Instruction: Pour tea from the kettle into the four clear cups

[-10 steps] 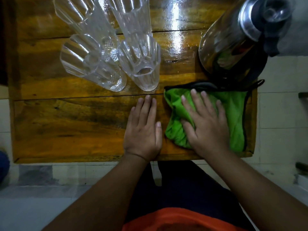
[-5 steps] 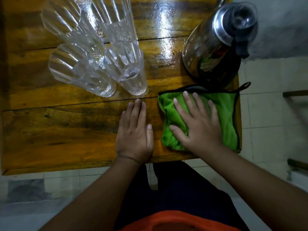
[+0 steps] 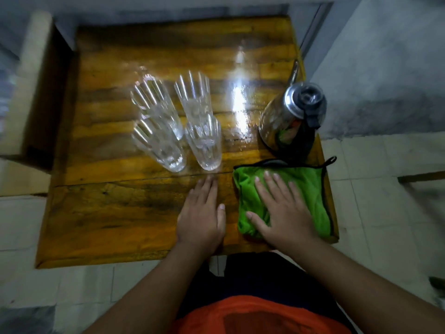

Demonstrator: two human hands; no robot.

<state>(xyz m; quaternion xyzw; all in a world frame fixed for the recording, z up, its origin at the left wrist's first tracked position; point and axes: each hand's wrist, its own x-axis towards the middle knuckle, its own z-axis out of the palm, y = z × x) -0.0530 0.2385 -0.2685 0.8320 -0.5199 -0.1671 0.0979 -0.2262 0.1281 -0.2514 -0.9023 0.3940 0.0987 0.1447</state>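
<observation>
We haven't started pouring: all four cups (image 3: 178, 126) look empty, clustered mid-worktop (image 3: 115, 213), touching or nearly so. Kettle (image 3: 292, 121) stands upright at the right edge, spout pointing away, untouched. Left hand (image 3: 201, 218) lies flat and open on bare wood, holding nothing; right hand (image 3: 283, 213) is spread flat on the green cloth (image 3: 310, 189), no grip on it (pressing, not pinching). Kettle sits close to the edge, so lift inward. Clear room between kettle and cups.
</observation>
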